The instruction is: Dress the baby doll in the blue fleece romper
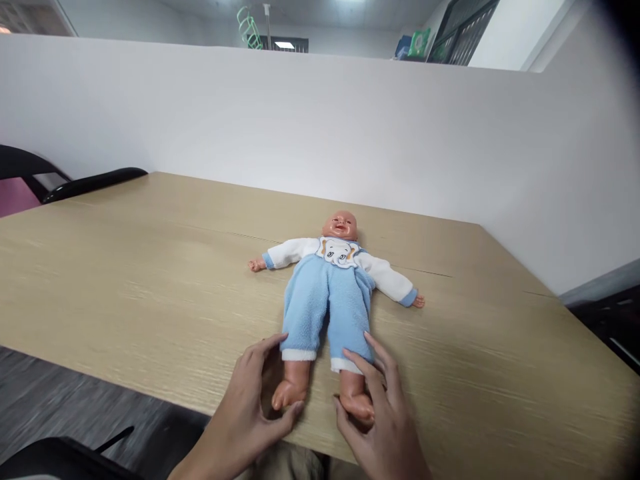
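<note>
A baby doll [327,293] lies on its back on the wooden table [150,280], head toward the wall and arms spread. It wears light blue fleece trousers with white cuffs and a white top with an elephant face on the chest. Around the doll's foot on the left, my left hand [250,393] curves with thumb and fingers apart, fingertips at the trouser cuff. My right hand [385,407] is around the other foot, fingers spread against the trouser leg and thumb beside the foot. Neither hand is closed tightly on a leg.
A white partition wall [280,120] rises behind the table. Black chairs with a pink part [17,195] stand at the left edge. A dark object [610,313] sits beyond the table's right edge. Below left, a black chair part [65,460] shows over the grey floor [45,393].
</note>
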### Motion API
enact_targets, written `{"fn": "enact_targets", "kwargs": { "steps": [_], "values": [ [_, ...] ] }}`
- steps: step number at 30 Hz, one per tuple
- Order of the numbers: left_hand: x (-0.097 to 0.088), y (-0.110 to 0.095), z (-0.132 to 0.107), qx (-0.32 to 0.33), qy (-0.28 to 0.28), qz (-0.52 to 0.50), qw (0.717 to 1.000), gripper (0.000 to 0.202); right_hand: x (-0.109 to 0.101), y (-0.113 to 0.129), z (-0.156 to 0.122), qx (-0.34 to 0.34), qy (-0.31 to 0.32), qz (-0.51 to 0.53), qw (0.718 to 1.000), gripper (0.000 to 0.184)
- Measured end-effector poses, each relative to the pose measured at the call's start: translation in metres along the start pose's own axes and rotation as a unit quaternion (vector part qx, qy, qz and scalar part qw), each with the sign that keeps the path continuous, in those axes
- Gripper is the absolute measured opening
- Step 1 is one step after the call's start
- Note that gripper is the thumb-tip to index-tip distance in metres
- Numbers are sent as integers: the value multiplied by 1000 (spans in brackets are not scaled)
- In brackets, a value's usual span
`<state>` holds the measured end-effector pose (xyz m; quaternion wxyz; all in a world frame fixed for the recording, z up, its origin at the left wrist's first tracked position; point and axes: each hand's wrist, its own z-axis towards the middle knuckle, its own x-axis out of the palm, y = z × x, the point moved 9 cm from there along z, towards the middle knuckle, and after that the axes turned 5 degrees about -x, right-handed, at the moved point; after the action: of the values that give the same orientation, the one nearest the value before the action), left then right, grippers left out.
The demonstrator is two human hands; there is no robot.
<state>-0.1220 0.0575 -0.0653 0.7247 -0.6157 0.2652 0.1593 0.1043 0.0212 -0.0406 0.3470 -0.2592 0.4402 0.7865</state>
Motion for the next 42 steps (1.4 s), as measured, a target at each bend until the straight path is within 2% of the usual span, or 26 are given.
{"fn": "enact_targets", "kwargs": {
  "steps": [4,8,12,14,17,20,22,24,26,28,32,34,37,40,42],
  "values": [
    [1,4,0,-10,2,-20,1000,77,-4,-5,-8,-4,-36,-26,999,48],
    [-13,-6,0,12,-16,50,999,72,-9,-4,-12,-39,-9,-40,998,50],
    [-34,-23,11,29,-46,72,996,46,-37,-8,0,-62,-13,-35,997,49],
    [-41,-37,27,34,-60,58,996,35,-54,-25,19,-46,-21,-32,998,52],
    [-43,-74,66,78,-91,49,992,29,-72,-71,61,-24,-40,-42,998,47],
    [-25,-119,114,167,-82,58,981,25,-76,-127,105,-18,-60,-97,993,49],
    [-4,-141,147,218,-61,80,971,26,-67,-155,126,-39,-41,-117,992,54],
    [23,-156,179,261,-17,110,959,29,-56,-174,137,-52,-5,-102,993,57],
    [54,-163,208,301,48,145,941,34,-50,-183,138,-51,18,-75,996,56],
    [82,-165,232,327,113,182,921,43,-51,-184,135,-34,15,-58,998,53],
    [123,-163,258,349,211,237,882,67,-69,-172,130,6,-62,-17,998,47],
    [133,-160,261,352,223,255,873,72,-75,-166,128,23,-98,21,995,48],
    [136,-156,261,353,206,257,876,62,-68,-167,124,63,-114,124,984,57],
    [127,-154,261,356,179,182,899,45,-49,-181,116,118,-100,255,954,83],
    [113,-152,265,332,158,95,925,41,-35,-188,111,135,-70,283,947,95]
  ]
}}
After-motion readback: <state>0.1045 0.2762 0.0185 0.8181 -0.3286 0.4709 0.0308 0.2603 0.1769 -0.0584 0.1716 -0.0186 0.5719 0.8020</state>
